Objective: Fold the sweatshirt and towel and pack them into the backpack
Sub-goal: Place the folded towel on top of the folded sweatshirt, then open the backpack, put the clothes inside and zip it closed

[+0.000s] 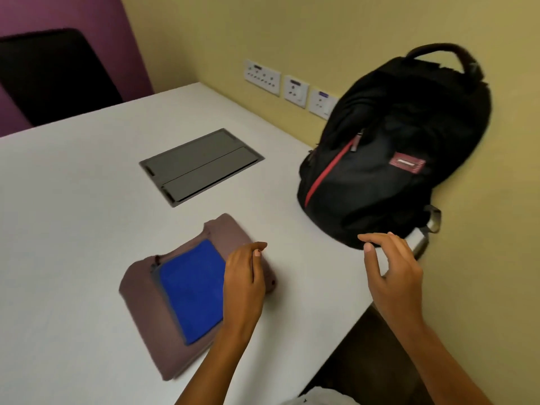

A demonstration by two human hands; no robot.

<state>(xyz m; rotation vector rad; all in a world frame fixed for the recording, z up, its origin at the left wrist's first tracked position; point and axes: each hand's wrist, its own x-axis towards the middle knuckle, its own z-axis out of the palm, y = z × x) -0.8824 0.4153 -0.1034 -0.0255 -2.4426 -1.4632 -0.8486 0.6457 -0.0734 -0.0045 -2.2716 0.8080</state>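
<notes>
With the left hand [244, 283] loosely curled on the folded sweatshirt [152, 305] and the right hand [390, 270] spread empty, the towel [191, 287] could slide off if lifted toward the shut-looking backpack [388, 159].

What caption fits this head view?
Blue towel stacked on folded sweatshirt; both hands empty beside upright backpack.

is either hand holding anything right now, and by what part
Neither clearly. The left hand rests on the right edge of the folded sweatshirt beside the blue towel; no closed grip shows. The right hand hovers open and empty near the backpack.
</notes>
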